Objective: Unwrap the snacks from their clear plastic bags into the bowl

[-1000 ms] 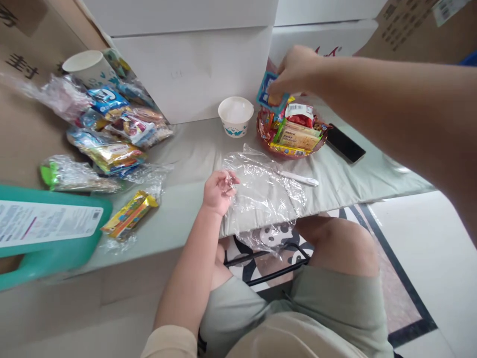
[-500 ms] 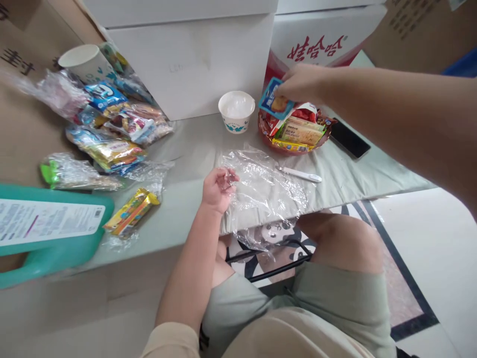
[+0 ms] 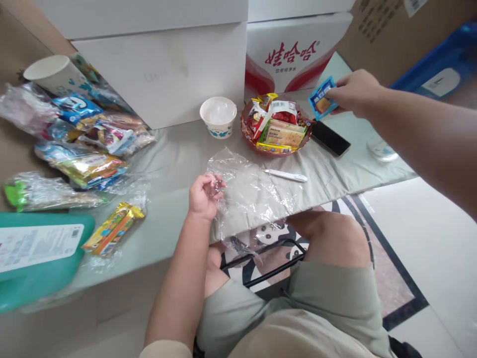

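My right hand (image 3: 356, 92) pinches a small blue snack packet (image 3: 322, 98) by its right edge, in the air above the back right of the table. Just left of it stands a reddish bowl (image 3: 274, 151) heaped with wrapped snacks (image 3: 285, 132). A clear plastic bag (image 3: 253, 194) lies crumpled on the table, its lower part hanging over the front edge. My left hand (image 3: 204, 195) rests at the bag's left side, fingers curled in on its thin film. Across the bag's upper right lies a white utility knife (image 3: 286, 175).
Behind the bag stands a paper cup (image 3: 218, 119). A black phone (image 3: 330, 138) lies right of the bowl, near a clear round lid (image 3: 383, 149). Bagged snacks (image 3: 85, 144), a yellow snack pack (image 3: 114, 228) and a green jug (image 3: 40, 278) occupy the left. White boxes (image 3: 160, 74) line the back.
My right hand has carried the blue packet from above the bowl's left side to beyond its right side. My left hand stays at the bag. The camera view has shifted a little to the right.
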{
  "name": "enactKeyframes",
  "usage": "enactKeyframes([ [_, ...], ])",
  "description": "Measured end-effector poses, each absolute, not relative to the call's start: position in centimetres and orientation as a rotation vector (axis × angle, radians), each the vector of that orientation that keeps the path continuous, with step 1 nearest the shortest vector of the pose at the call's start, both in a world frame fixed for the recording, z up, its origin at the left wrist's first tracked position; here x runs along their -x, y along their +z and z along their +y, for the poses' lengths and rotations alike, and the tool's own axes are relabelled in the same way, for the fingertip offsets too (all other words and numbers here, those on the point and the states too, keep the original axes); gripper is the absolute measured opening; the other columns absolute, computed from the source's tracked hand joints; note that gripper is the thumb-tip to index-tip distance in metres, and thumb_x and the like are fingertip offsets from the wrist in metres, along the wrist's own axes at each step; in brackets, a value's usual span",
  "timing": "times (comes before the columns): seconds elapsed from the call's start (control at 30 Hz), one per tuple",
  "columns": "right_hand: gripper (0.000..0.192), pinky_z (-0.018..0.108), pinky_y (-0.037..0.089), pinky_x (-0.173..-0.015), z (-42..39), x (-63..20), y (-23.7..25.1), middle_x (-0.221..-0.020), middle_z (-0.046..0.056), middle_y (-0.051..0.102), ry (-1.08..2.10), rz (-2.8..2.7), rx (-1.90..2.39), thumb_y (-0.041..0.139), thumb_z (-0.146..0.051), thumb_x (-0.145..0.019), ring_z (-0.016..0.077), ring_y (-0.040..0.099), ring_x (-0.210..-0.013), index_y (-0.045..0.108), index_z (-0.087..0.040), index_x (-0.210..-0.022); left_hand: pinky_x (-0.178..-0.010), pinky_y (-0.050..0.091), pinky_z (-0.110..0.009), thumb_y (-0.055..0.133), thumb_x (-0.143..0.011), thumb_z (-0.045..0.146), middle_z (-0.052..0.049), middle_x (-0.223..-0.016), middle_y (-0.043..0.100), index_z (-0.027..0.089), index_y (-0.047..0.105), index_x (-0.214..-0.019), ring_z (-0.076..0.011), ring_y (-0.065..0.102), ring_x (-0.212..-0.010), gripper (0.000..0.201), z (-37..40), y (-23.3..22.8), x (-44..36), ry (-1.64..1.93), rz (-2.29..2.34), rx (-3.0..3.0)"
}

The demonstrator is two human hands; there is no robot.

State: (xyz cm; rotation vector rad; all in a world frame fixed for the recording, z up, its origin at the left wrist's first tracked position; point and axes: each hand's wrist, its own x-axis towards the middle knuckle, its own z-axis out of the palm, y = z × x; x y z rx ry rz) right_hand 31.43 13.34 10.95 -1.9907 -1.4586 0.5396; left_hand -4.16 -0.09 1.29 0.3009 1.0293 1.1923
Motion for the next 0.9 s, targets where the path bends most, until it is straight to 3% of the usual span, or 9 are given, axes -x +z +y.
enactKeyframes([
  [0.1,0.018,0.042,0.050,-0.073,12.8,-30.7,10.7,-0.076,0.014,0.071,0.453,-1.527,2.209,0.060,-0.016,-0.084,0.0221,0.073,-0.078,0.069,-0.005,-0.073,-0.034,0.023,-0.015,0.058,-0.055,0.022,0.001,-0.066,0.054,0.017,0.040,-0.052,-0.0079,0.056,-0.052,0.019,0.1,1.5,4.1,1.232,1.038,-0.300],
  [0.27,0.018,0.029,0.048,-0.068,12.7,-28.8,10.8,-0.076,0.014,0.075,0.317,-1.718,2.258,0.061,-0.015,-0.086,0.0150,0.072,-0.072,0.071,-0.001,-0.078,-0.033,0.024,-0.015,0.060,-0.053,0.023,0.001,-0.067,0.054,0.016,0.041,-0.051,-0.0077,0.056,-0.052,0.020,0.4,1.4,4.2,1.248,1.045,-0.300],
  [0.43,0.027,0.027,0.044,-0.061,13.4,-29.9,9.4,-0.078,0.015,0.075,0.415,-1.700,2.260,0.062,-0.023,-0.089,0.0142,0.072,-0.066,0.067,-0.001,-0.074,-0.033,0.025,-0.014,0.060,-0.052,0.022,0.001,-0.067,0.054,0.015,0.042,-0.049,-0.0076,0.056,-0.052,0.019,0.3,1.3,4.3,1.254,1.040,-0.301],
  [0.63,0.042,0.027,0.040,-0.058,13.4,-30.5,8.0,-0.090,0.022,0.074,0.479,-1.500,2.408,0.047,-0.032,-0.096,0.0194,0.077,-0.074,0.059,-0.002,-0.070,-0.033,0.026,-0.014,0.061,-0.051,0.021,0.001,-0.065,0.054,0.015,0.044,-0.048,-0.0084,0.057,-0.052,0.018,0.0,1.4,5.0,1.251,1.049,-0.309],
  [0.9,0.029,0.025,0.041,-0.061,13.0,-28.5,8.9,-0.090,0.020,0.073,0.602,-1.503,2.524,0.056,-0.022,-0.086,0.0166,0.075,-0.078,0.053,-0.005,-0.063,-0.033,0.025,-0.014,0.061,-0.048,0.022,0.001,-0.064,0.053,0.015,0.044,-0.046,-0.0082,0.056,-0.052,0.018,-0.2,1.5,6.1,1.294,1.054,-0.296],
])
